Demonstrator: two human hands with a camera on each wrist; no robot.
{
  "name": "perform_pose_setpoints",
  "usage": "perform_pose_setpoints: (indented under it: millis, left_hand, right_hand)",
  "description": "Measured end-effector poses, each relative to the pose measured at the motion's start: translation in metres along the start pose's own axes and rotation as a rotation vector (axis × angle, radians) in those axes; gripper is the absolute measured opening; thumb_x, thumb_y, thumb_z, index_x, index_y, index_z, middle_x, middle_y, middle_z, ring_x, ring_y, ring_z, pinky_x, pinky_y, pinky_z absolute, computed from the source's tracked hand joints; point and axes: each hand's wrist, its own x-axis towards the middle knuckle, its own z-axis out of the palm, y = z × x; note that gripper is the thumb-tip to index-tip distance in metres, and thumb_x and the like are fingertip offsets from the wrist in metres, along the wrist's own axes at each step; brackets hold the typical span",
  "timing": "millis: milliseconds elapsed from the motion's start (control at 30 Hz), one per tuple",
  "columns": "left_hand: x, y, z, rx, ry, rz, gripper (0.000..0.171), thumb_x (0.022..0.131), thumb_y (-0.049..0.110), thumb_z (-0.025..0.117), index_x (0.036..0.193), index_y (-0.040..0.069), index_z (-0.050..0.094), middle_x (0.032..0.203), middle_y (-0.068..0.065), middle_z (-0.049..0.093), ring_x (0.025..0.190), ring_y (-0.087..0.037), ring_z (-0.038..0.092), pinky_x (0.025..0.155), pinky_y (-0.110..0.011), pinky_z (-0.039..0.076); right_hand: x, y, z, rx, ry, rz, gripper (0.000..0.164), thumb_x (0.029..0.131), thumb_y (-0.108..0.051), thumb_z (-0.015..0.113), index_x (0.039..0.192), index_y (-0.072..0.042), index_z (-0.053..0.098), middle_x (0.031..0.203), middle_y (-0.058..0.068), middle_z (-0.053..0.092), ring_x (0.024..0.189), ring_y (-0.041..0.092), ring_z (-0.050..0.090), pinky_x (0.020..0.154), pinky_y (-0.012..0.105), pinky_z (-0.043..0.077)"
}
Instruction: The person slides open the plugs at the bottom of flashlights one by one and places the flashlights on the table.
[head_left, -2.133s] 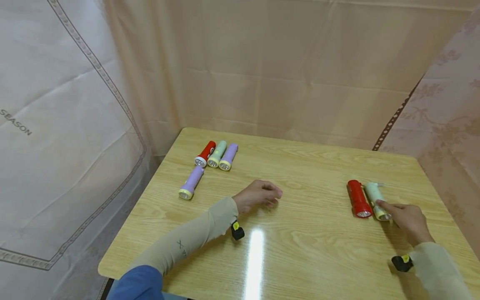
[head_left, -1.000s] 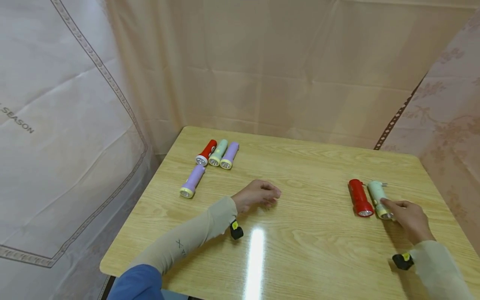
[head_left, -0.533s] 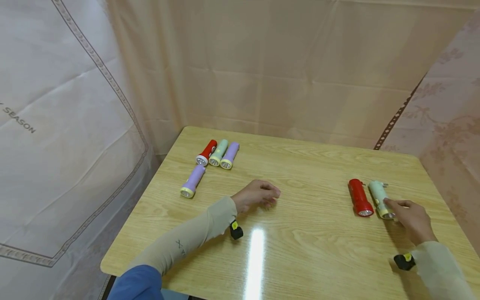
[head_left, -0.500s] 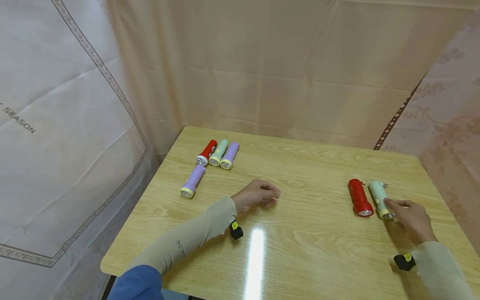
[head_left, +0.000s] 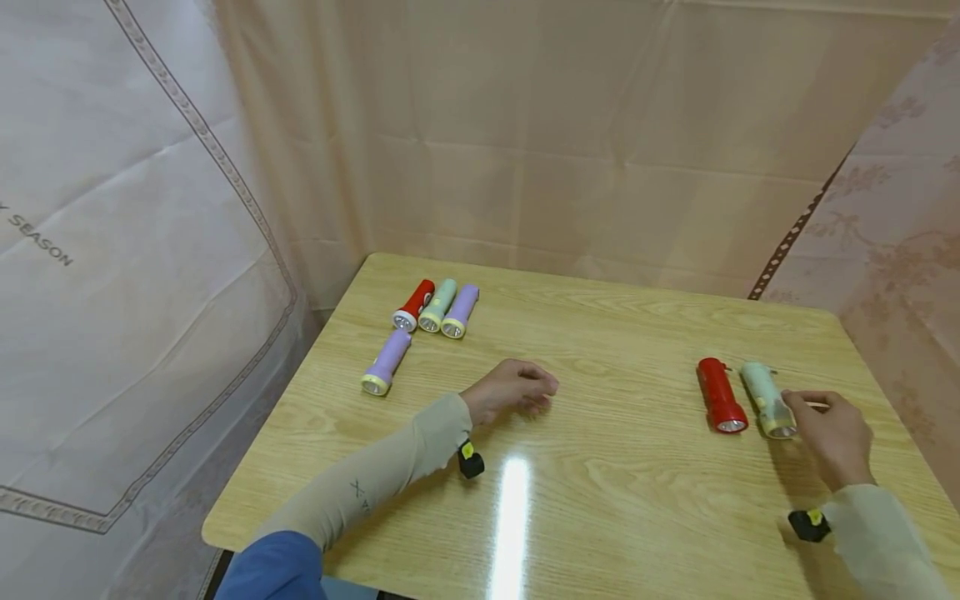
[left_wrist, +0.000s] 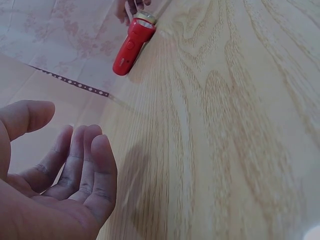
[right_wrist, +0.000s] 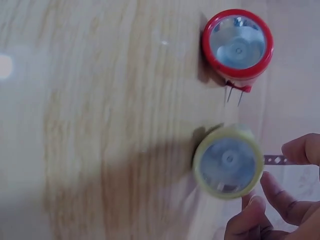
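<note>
My right hand (head_left: pixel 834 433) is beside a pale green flashlight (head_left: pixel 767 400) lying on the table, near its yellow-rimmed lens end. In the right wrist view, the thumb (right_wrist: pixel 302 149) is apart from the flashlight's body. The other fingers (right_wrist: pixel 282 197) are close to its side; whether they touch it is unclear. A red flashlight (head_left: pixel 722 396) lies to its left, with a gap between. My left hand (head_left: pixel 510 390) hovers mid-table, holding nothing, its fingers loosely curved.
At the table's back left, red (head_left: pixel 413 305), green (head_left: pixel 438 305) and purple (head_left: pixel 461 311) flashlights lie side by side. Another purple flashlight (head_left: pixel 387 362) lies in front of them. Cloth curtains (head_left: pixel 562 150) stand behind the wooden table (head_left: pixel 615 517).
The green flashlight on the right has shifted slightly rightward, widening the gap from the red one. My right hand moved right with it, its thumb coming off the top. The left hand barely moved.
</note>
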Motion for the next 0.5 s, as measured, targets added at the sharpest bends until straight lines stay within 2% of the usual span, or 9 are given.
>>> perform_pose_setpoints:
  millis: [200, 433, 500]
  left_hand:
    - [-0.002, 0.001, -0.002, 0.005, 0.009, -0.008, 0.016, 0.101, 0.014, 0.069, 0.113, 0.004, 0.072, 0.111, -0.008, 0.071, 0.097, -0.023, 0.070, 0.082, -0.035, 0.061]
    - [-0.004, 0.002, -0.004, 0.015, 0.019, -0.012, 0.017, 0.101, 0.017, 0.069, 0.113, 0.006, 0.072, 0.111, -0.009, 0.071, 0.100, -0.026, 0.069, 0.083, -0.036, 0.061]
    - [-0.004, 0.002, -0.005, 0.015, 0.022, -0.009, 0.018, 0.100, 0.016, 0.070, 0.114, 0.006, 0.072, 0.111, -0.009, 0.071, 0.101, -0.027, 0.069, 0.084, -0.037, 0.061]
  right_hand:
    - [-0.007, -0.014, 0.004, 0.008, 0.050, -0.038, 0.065, 0.105, -0.048, 0.048, 0.139, 0.007, 0.053, 0.134, 0.036, 0.051, 0.100, 0.041, 0.055, 0.052, 0.028, 0.048]
    - [-0.014, -0.026, 0.011, 0.030, 0.056, -0.116, 0.063, 0.104, -0.051, 0.052, 0.137, 0.003, 0.056, 0.124, 0.027, 0.057, 0.071, 0.018, 0.060, 0.051, 0.031, 0.051]
    - [-0.015, -0.029, 0.014, 0.033, 0.052, -0.143, 0.063, 0.104, -0.050, 0.053, 0.136, 0.004, 0.057, 0.122, 0.027, 0.059, 0.069, 0.012, 0.058, 0.051, 0.030, 0.051]
